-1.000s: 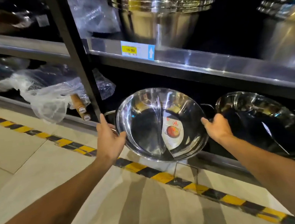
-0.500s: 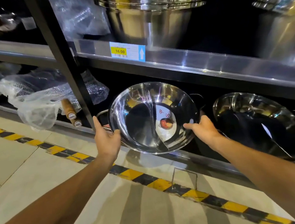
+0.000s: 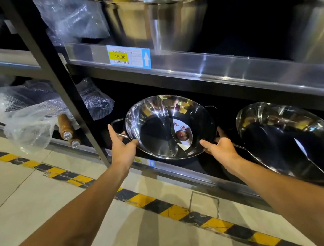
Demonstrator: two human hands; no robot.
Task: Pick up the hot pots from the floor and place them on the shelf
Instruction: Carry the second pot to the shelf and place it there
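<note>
reaching out from the near edge of the frame, both bare arms cross the floor [image 3: 36, 191] and its yellow-black tape [image 3: 164, 208] to the bottom shelf [image 3: 180, 172]. left hand [image 3: 123, 148] curls on the divided hot pot [image 3: 158, 131] at its left rim, by the loop handle, thumb pressed to the rim; right hand [image 3: 220, 147] grips the right rim and handle, fingers wrapped behind. the pot sits tilted, mouth toward the camera, between the hands, at the shelf's front edge. compared with a second ago it has gone from out over the tape to inside the shelf bay. its two compartments hold only a paper label [image 3: 183, 134]. a second hot pot [image 3: 286, 138] leans just right. farther up, the upper shelf [image 3: 211, 68] with a price tag [image 3: 128, 56] carries stacked steel basins [image 3: 154, 16].
</note>
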